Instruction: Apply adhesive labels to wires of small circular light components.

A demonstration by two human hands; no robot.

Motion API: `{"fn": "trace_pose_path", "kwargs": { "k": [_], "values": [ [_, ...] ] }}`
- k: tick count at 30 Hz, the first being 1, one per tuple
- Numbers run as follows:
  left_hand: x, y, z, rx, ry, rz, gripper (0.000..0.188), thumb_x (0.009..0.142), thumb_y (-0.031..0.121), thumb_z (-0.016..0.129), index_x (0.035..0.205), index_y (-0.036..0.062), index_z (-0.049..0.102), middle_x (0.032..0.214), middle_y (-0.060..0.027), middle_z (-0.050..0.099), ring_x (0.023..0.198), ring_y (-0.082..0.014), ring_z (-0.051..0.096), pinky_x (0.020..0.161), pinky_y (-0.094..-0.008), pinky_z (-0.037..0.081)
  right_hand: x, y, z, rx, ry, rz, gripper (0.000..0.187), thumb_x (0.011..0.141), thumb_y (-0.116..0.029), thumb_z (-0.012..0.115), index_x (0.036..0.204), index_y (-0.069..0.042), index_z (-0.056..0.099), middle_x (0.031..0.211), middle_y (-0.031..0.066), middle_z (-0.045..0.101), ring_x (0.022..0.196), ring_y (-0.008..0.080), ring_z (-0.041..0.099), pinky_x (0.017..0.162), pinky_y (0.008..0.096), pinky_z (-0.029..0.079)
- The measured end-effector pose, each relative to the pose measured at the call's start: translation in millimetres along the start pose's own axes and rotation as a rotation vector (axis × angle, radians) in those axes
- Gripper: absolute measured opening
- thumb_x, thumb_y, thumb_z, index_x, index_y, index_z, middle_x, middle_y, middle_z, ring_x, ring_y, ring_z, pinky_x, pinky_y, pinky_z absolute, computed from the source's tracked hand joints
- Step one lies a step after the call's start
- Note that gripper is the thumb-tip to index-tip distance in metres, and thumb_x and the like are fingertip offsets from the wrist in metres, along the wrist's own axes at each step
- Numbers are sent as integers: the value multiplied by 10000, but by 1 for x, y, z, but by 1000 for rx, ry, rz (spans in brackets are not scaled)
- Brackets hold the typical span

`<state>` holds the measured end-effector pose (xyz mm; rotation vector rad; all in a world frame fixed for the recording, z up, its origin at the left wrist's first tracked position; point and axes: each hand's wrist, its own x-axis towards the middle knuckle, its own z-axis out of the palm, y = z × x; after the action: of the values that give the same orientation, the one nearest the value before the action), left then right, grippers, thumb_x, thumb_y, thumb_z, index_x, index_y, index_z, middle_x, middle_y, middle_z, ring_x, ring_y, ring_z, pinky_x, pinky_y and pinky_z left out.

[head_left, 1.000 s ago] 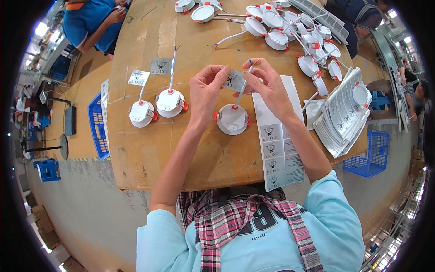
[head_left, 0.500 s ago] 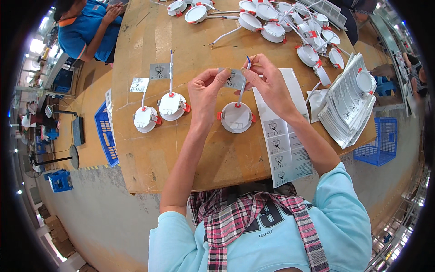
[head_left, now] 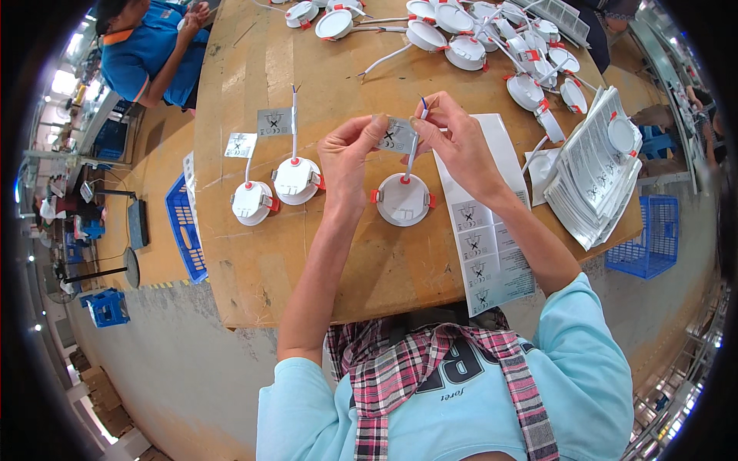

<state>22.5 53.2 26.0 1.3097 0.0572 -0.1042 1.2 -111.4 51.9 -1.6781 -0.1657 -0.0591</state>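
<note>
White plastic formed the body of the round light fitting (head_left: 403, 203), which lay on the brown surface (head_left: 384, 273) between the left forearm (head_left: 315, 265) and the right forearm (head_left: 536, 237). Red clips (head_left: 431, 200) were noted at its left and right sides. Its white cable (head_left: 410, 163) rose from a red collar (head_left: 404, 178) toward the hands, and a blue wire (head_left: 423, 103) showed at the upper end.

The grip of the left hand (head_left: 347, 154) was closed, thumb against finger, on the left end of a small grey printed label (head_left: 398, 137). The grip of the right hand (head_left: 457, 140) was closed about the upper part of the cable, where the label's right end met it. Whether the label adhered to the cable could not be told.

To the left, two similar fittings (head_left: 297, 183) rested close together, each with a label (head_left: 275, 121) at its upright-pointing cable. To the right, a label sheet (head_left: 480, 246) lay partly beneath the right forearm. Farther right was a stack of printed sheets (head_left: 588, 184), bearing one white fitting (head_left: 621, 135). A heap of fittings (head_left: 465, 54) with loose cables occupied the far side. Blue crates (head_left: 644, 238) stood beyond the left and right edges.
</note>
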Motion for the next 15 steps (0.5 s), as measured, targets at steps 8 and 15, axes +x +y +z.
{"fn": "trace_pose_path", "kwargs": {
  "k": [8, 15],
  "values": [
    [0, 3, -3, -36, -63, -80, 194, 864, 212, 689, 932, 31, 706, 832, -35, 684, 759, -82, 605, 724, -247, 486, 0, 1, -2, 45, 13, 54, 153, 931, -87, 540, 970, 45, 474, 842, 174, 666, 715, 222, 692, 621, 303, 569],
    [3, -7, -17, -34, -232, -60, 194, 889, 231, 659, 901, 40, 694, 841, -21, 679, 775, -78, 601, 767, -256, 466, -3, 1, 1, 113, 1, 33, 154, 925, -81, 542, 982, 49, 483, 836, 170, 669, 701, 214, 690, 615, 286, 561]
  ]
}}
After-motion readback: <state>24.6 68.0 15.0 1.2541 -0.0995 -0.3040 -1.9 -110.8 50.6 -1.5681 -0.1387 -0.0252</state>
